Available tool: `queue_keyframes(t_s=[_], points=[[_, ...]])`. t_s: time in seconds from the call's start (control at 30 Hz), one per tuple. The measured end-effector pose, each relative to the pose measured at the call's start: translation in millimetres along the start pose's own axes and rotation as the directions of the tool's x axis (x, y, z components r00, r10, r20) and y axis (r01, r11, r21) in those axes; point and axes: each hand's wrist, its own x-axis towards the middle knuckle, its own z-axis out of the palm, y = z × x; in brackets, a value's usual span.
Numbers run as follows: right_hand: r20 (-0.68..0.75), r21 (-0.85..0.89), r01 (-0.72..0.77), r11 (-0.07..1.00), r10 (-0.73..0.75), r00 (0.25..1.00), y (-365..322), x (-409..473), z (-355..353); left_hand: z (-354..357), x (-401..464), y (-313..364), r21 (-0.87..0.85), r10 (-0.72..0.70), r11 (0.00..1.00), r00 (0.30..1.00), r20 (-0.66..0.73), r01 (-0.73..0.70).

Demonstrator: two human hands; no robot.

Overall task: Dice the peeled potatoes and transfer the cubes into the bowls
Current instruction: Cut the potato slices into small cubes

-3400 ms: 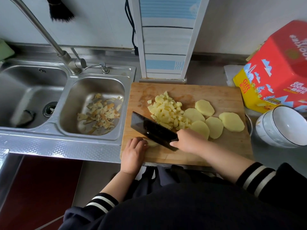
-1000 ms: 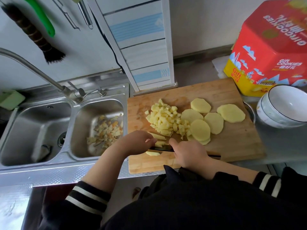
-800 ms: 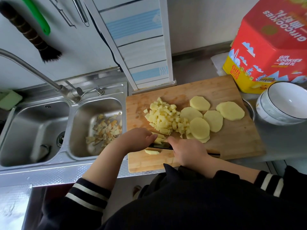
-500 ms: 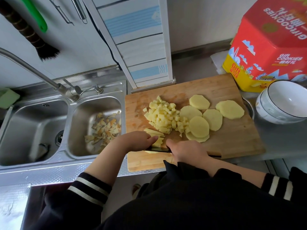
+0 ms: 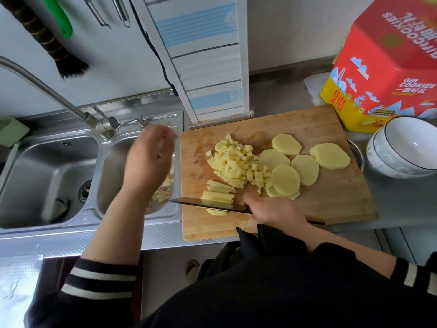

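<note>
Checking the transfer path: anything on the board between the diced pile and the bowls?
Yes. The potato slices lie on the cutting board to the right of the diced cubes, directly between them and the bowls off the board's right edge. Nothing else visible blocks that line.

Soft, even daylight fills the scene, with only faint shadows on the cutting board [image 5: 307,204]. The steel sink [image 5: 47,176] shows mild glare. The left hand [image 5: 147,159] is smeared by motion blur. Wide-angle distortion bends lines near the edges; the rest is sharp.
</note>
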Motion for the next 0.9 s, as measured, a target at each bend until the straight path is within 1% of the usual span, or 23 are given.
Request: queue_keyframes(t_s=[0.03, 0.07, 0.1, 0.13, 0.17, 0.2, 0.23, 0.27, 0.3, 0.33, 0.4, 0.47, 0.53, 0.6, 0.67, 0.77, 0.9], points=[[-0.034, 0.033, -0.051, 0.998, 0.052, 0.998, 0.7, -2.7, 0.5, -4.7, -2.4, -8.6, -0.012, 0.046, 0.999, 0.979, -0.198, -0.049], [-0.087, 0.066, -0.096, 0.993, 0.101, 0.991, 2.1, -6.2, -0.6, -4.7, -6.5, -20.2, 0.019, 0.101, 0.995, 0.941, -0.323, -0.1], [-0.12, 0.106, -0.135, 0.985, 0.147, 0.982, 2.5, -10.1, -1.3, -0.3, -13.4, -33.8, 0.076, 0.164, 0.986, 0.918, -0.36, -0.146], [-0.149, 0.137, -0.161, 0.978, 0.181, 0.972, 4.3, -12.7, -0.8, 8.0, -23.3, -48.7, 0.14, 0.244, 0.968, 0.918, -0.312, -0.209], [-0.174, 0.171, -0.177, 0.969, 0.207, 0.963, 7.0, -15.2, -0.7, 19.6, -36.3, -64.1, 0.197, 0.333, 0.934, 0.924, -0.189, -0.296], [-0.193, 0.204, -0.188, 0.961, 0.228, 0.954, 9.3, -16.2, -1.7, 32.5, -50.7, -77.5, 0.232, 0.401, 0.893, 0.916, -0.022, -0.386], [-0.211, 0.226, -0.2, 0.953, 0.248, 0.945, 12.0, -16.5, -0.8, 45.5, -64.8, -88.5, 0.248, 0.423, 0.858, 0.893, 0.156, -0.45], [-0.225, 0.245, -0.217, 0.945, 0.273, 0.935, 14.8, -15.7, -0.2, 57.5, -75.7, -93.9, 0.257, 0.409, 0.833, 0.859, 0.309, -0.49], [-0.237, 0.267, -0.234, 0.935, 0.299, 0.924, 17.8, -15.4, 1.1, 68.7, -83.2, -95.4, 0.264, 0.379, 0.816, 0.821, 0.427, -0.514], [-0.244, 0.297, -0.242, 0.924, 0.318, 0.916, 20.4, -14.6, 1.6, 77.7, -86.0, -93.4, 0.269, 0.354, 0.798, 0.781, 0.514, -0.539], [-0.253, 0.366, -0.239, 0.899, 0.343, 0.905, 24.6, -14.0, 2.9, 93.2, -82.8, -87.4, 0.27, 0.325, 0.757, 0.702, 0.634, -0.595], [-0.259, 0.406, -0.238, 0.882, 0.361, 0.896, 27.1, -14.1, 2.8, 104.0, -73.9, -79.4, 0.281, 0.287, 0.722, 0.643, 0.71, -0.632], [-0.251, 0.424, -0.253, 0.869, 0.381, 0.89, 27.8, -16.0, 2.2, 113.0, -65.7, -76.0, 0.282, 0.251, 0.709, 0.604, 0.757, -0.647], [-0.243, 0.422, -0.274, 0.864, 0.399, 0.884, 28.4, -18.9, 3.0, 117.3, -61.4, -73.6, 0.278, 0.226, 0.709, 0.582, 0.781, -0.648], [-0.241, 0.407, -0.281, 0.869, 0.399, 0.884, 28.4, -22.9, 3.6, 118.5, -57.3, -71.1, 0.269, 0.239, 0.695, 0.568, 0.788, -0.666], [-0.235, 0.396, -0.281, 0.874, 0.392, 0.889, 26.4, -26.9, 3.1, 119.7, -54.5, -70.3, 0.282, 0.225, 0.704, 0.581, 0.782, -0.652], [-0.239, 0.372, -0.275, 0.887, 0.378, 0.894, 24.3, -27.4, 2.0, 120.3, -57.1, -67.9, 0.296, 0.172, 0.764, 0.622, 0.764, -0.574]])
